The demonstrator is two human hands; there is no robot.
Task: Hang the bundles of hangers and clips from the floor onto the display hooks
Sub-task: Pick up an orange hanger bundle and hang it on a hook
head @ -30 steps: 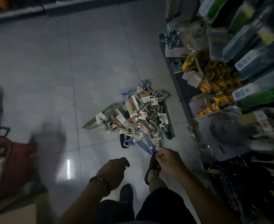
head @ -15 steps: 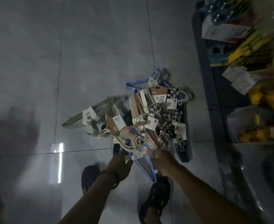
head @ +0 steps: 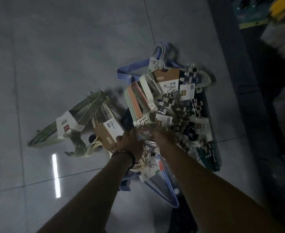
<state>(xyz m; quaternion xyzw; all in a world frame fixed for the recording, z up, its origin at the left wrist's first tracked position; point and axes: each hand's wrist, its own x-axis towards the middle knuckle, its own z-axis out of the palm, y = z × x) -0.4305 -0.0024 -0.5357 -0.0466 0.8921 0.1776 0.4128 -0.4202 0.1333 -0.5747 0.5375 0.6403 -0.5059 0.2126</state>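
Note:
A pile of hanger and clip bundles lies on the grey tile floor. It holds a green hanger bundle point(head: 86, 106) at the left, a cream bundle with a brown card point(head: 107, 132), pastel pink and mint hangers point(head: 136, 100), blue hangers point(head: 131, 68), carded metal clips point(head: 185, 115) and dark teal hangers point(head: 207, 154). My left hand point(head: 130, 142), a dark band on its wrist, reaches into the near edge of the pile, thumb against the brown card and fingers stretched forward. My right hand point(head: 163, 137) is blurred, its fingers buried among the clips.
A dark display shelf base point(head: 249, 68) runs along the right, with packaged goods point(head: 279, 15) at the top right. A light blue hanger point(head: 165, 190) lies under my right forearm. Bare tiles spread to the left, with a bright light reflection point(head: 56, 175).
My view has dropped closer to the pile. Both hands moved forward from above my feet to the near edge of the bundles and now reach into them.

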